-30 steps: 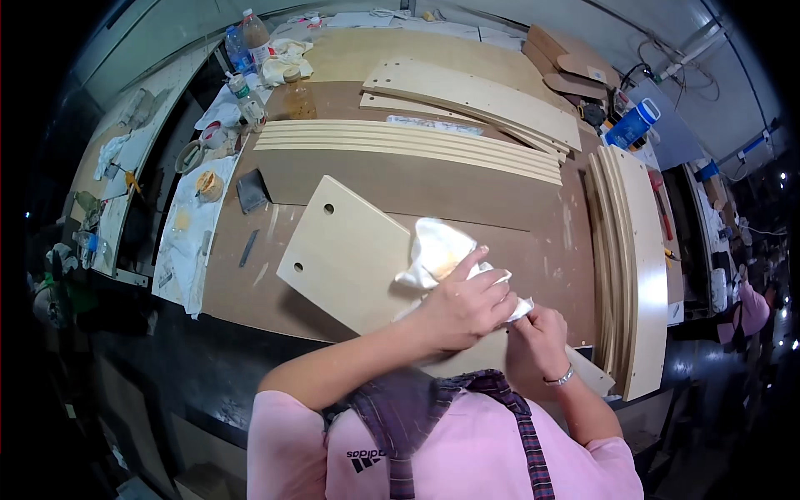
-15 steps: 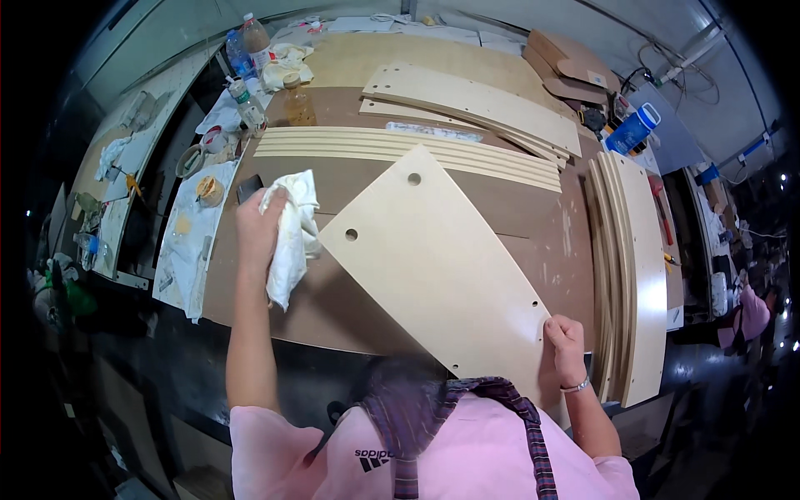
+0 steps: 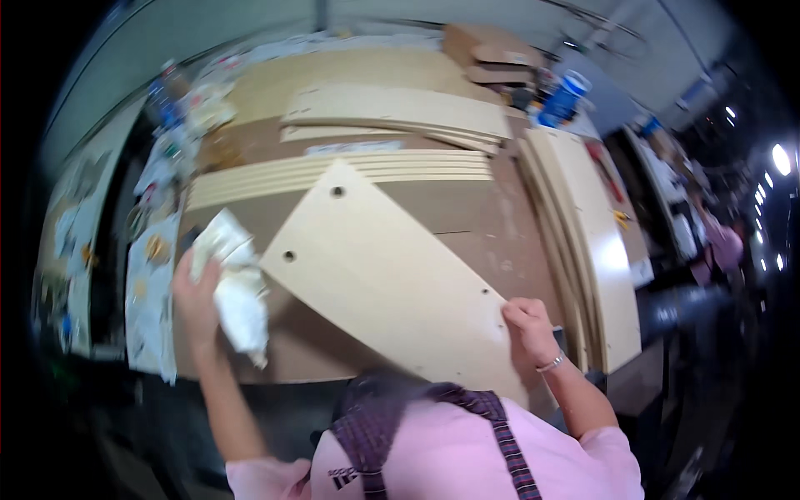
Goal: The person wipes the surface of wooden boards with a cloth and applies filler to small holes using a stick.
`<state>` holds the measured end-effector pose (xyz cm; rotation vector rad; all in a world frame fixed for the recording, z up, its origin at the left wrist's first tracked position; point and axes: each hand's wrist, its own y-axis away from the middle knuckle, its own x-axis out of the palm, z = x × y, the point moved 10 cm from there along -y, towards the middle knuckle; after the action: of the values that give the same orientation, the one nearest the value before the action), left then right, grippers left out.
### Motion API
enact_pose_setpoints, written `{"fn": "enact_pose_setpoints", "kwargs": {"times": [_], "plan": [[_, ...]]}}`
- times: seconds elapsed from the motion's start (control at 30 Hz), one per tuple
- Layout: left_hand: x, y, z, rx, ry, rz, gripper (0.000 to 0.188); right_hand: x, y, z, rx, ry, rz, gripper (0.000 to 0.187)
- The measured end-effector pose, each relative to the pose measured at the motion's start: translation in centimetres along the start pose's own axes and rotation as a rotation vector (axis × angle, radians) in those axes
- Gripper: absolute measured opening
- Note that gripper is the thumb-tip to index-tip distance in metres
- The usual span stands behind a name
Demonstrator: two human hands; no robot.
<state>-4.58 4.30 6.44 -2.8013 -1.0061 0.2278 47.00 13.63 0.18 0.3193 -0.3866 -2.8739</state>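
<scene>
My left hand (image 3: 197,287) is closed round a crumpled white cloth (image 3: 237,283), held off the left side of the pale wooden panel (image 3: 383,275). Two larger holes pierce that panel near its far left end, and smaller ones show nearer me. On its right edge my right hand (image 3: 532,332) grips it, thumb on top and the other fingers mostly hidden. The panel slants from far left to near right above the brown tabletop (image 3: 312,350).
Several panels lie stacked across the table (image 3: 350,171), with more loose panels (image 3: 400,108) behind. To the right, panels stand on edge in a row (image 3: 583,250). Beyond are a blue bottle (image 3: 562,100) and a cardboard box (image 3: 492,54). Bottles (image 3: 167,100) stand far left.
The whole view has swung and blurred, shifting the scene to the left. Both hands keep their holds on the cloth and the panel; the cloth is spread a little differently.
</scene>
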Motion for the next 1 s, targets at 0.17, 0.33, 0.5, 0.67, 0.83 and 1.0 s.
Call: {"fn": "enact_pose_setpoints", "kwargs": {"times": [0.17, 0.33, 0.5, 0.67, 0.83, 1.0], "plan": [[0.8, 2.6, 1.5, -0.164, 0.083, 0.053, 0.023, -6.7, 0.2, 3.5, 0.003, -0.153, -0.077, 0.032], [4.3, 4.6, 4.0, -0.265, 0.183, 0.136, 0.025, -21.0, -1.3, 10.0, -0.123, -0.049, -0.460, 0.028], [7.7, 5.8, 4.9, -0.316, 0.184, 0.213, 0.026, -34.6, -6.6, 8.6, -0.098, 0.184, -0.592, 0.040], [9.4, 6.7, 5.6, -0.342, 0.151, 0.253, 0.028, -41.8, -11.9, 3.6, 0.003, 0.374, -0.761, 0.046], [9.6, 8.0, 5.1, -0.505, 0.383, 0.165, 0.032, -42.7, -14.1, 3.4, -0.242, 0.749, -0.732, 0.050], [8.8, 7.4, 9.8, -0.563, 0.497, 0.210, 0.045, -42.2, -13.5, 0.7, -0.050, 0.477, -0.771, 0.052]]}}
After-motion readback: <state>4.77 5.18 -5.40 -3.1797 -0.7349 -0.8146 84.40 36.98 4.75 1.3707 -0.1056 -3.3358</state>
